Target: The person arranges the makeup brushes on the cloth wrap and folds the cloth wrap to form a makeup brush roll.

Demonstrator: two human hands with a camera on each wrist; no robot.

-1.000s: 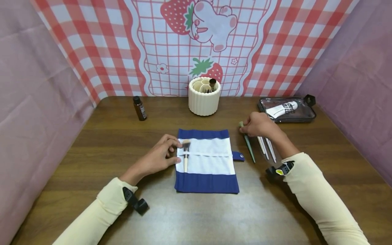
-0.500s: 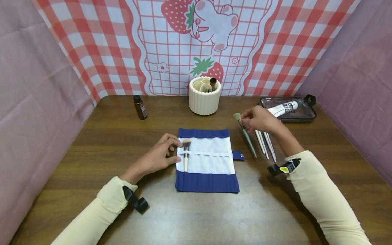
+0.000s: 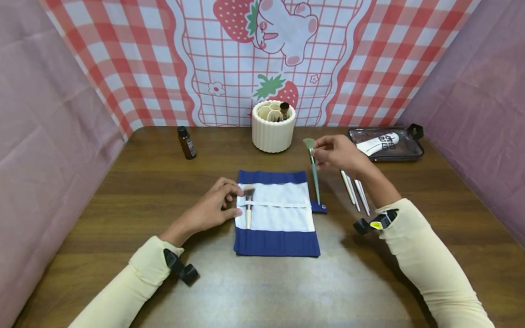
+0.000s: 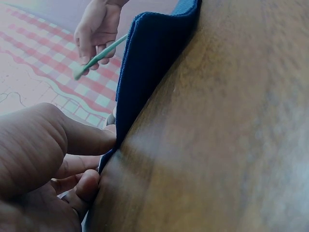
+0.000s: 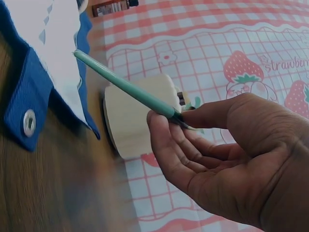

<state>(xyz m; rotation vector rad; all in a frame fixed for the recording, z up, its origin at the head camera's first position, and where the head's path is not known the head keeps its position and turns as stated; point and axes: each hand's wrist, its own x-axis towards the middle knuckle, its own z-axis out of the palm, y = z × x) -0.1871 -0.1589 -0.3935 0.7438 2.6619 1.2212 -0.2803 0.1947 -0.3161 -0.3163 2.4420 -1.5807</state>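
Observation:
A blue and white fabric brush roll (image 3: 283, 218) lies spread on the wooden table. Under its white strap, near the left side, sits a makeup brush with a cream handle (image 3: 249, 218). My left hand (image 3: 207, 207) rests at the roll's left edge, thumb and fingertips spaced along the border. Past the roll's upper right corner, my right hand (image 3: 340, 157) pinches a green makeup brush (image 5: 128, 89) near its bristle end. That brush's bristles point up and away, its handle tip down toward the blue snap tab (image 3: 320, 207).
Several pale-handled brushes (image 3: 348, 189) lie right of the roll. Behind them is a clear pouch (image 3: 404, 152) with a white tube (image 3: 379, 145). A ribbed cream holder (image 3: 272, 132) with brushes stands at the back, a small brown bottle (image 3: 187, 145) to its left.
My right hand has raised the green brush from beside the pale-handled brushes and carried it left, and its handle has swung more upright. My left hand stays at the roll's edge.

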